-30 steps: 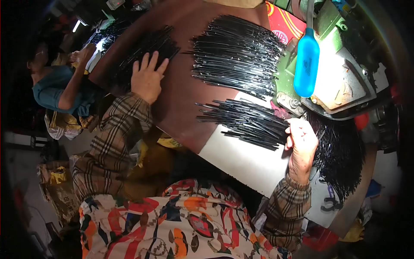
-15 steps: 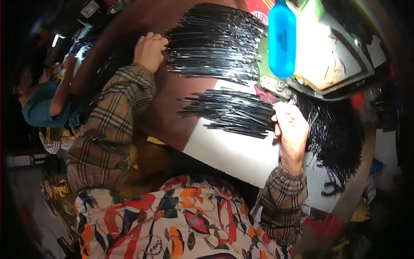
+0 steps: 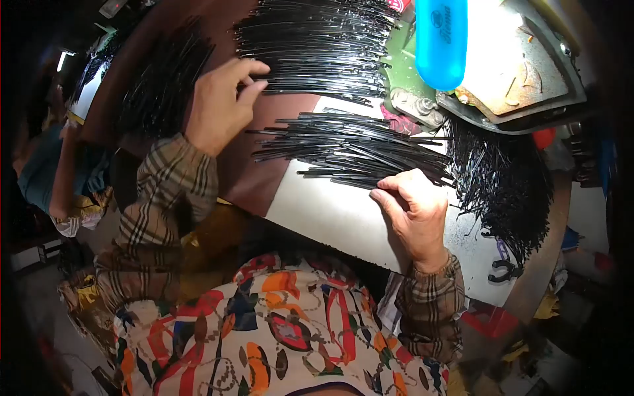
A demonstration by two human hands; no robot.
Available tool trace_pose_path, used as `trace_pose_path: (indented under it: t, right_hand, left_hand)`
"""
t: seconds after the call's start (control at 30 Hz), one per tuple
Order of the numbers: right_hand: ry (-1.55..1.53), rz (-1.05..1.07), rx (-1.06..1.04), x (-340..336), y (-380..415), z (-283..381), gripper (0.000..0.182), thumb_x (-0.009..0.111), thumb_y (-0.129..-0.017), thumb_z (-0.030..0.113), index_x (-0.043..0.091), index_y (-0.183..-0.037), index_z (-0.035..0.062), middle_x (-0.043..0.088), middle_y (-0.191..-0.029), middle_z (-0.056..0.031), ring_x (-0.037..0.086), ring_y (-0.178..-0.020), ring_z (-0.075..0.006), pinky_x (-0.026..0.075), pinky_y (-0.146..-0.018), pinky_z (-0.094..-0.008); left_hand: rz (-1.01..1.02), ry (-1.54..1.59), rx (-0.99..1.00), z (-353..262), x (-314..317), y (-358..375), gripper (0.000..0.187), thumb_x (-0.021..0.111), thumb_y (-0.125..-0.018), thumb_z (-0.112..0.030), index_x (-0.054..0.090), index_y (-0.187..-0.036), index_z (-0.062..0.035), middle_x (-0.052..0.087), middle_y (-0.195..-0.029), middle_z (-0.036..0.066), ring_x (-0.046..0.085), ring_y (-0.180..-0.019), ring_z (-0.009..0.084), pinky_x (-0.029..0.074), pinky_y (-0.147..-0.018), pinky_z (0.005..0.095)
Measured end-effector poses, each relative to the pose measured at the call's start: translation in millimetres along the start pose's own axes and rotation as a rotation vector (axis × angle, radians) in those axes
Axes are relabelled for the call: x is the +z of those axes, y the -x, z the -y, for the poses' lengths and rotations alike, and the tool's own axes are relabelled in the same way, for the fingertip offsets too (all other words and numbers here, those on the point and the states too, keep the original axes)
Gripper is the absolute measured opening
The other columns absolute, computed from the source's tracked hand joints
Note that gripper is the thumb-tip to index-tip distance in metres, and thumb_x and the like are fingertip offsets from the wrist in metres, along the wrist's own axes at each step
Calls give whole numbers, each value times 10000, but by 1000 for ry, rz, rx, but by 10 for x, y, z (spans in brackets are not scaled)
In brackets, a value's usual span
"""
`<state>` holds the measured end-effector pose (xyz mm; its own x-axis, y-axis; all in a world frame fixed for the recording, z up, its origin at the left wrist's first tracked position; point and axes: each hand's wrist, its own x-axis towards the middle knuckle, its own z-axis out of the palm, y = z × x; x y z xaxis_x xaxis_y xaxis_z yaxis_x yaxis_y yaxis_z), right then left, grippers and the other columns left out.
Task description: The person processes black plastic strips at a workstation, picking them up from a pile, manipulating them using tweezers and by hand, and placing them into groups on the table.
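Observation:
My left hand [image 3: 223, 104] hovers at the left edge of a large bundle of thin black rods [image 3: 314, 49], thumb and fingers apart, nothing visible between them. Below that bundle lies a smaller, looser pile of thin black rods [image 3: 350, 148], some crossing at angles, on a white board [image 3: 330, 208]. At the near right edge of this pile is my right hand [image 3: 421, 214]. Its thumb and forefinger are pinched around the end of a thin black rod; the other fingers are curled.
A blue bottle-shaped object [image 3: 441, 43] hangs beside a brightly lit tray [image 3: 512, 79]. More black rods [image 3: 505, 191] spill over the table's right side, near dark-handled pliers [image 3: 505, 269]. Dark rods [image 3: 165, 82] also lie on the left, beyond which sits another person [image 3: 56, 168].
My right hand has moved left along the pile's near edge. My left hand has come slightly nearer, its fingers now spread. The view has shifted, and the piles appear higher up.

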<state>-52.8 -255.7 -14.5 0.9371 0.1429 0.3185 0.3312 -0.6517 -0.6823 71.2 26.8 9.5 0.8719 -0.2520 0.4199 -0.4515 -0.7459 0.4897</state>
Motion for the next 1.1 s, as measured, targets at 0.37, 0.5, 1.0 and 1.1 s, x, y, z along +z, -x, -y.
trace_pose_path:
  t: [0.37, 0.5, 1.0, 1.1]
  right_hand:
    - [159, 22, -78, -98, 62, 58, 134, 734, -741, 37, 615, -801, 35, 576, -713, -81, 563, -629, -238, 443, -573, -328]
    - [137, 12, 53, -180, 81, 156, 101, 716, -776, 85, 625, -807, 53, 590, -739, -72, 585, -673, -258, 460, -610, -348]
    - [-59, -207, 180, 35, 111, 244, 169, 753, -772, 105, 662, -893, 32, 643, -813, -108, 587, -586, -248, 458, -528, -326]
    - [39, -109, 36, 21, 102, 72, 203, 731, -801, 138, 682, -973, 43, 647, -832, -115, 591, -614, -229, 456, -532, -313]
  left_hand:
    - [-17, 231, 40, -619, 153, 702, 106, 665, -834, -19, 686, -937, -7, 673, -875, 106, 660, -771, 172, 507, -683, 267]
    - [135, 516, -157, -882, 286, 842, 75, 702, -808, -57, 683, -869, -16, 666, -792, 102, 639, -653, 197, 492, -593, 293]
    - [501, 1021, -716, -1061, 572, 639, 145, 656, -881, -111, 648, -896, 33, 675, -790, 68, 633, -628, 76, 460, -458, 185]
    - [519, 1048, -681, -1094, 562, 629, 136, 643, -888, -99, 650, -953, 20, 676, -836, 57, 643, -681, 77, 474, -493, 183]
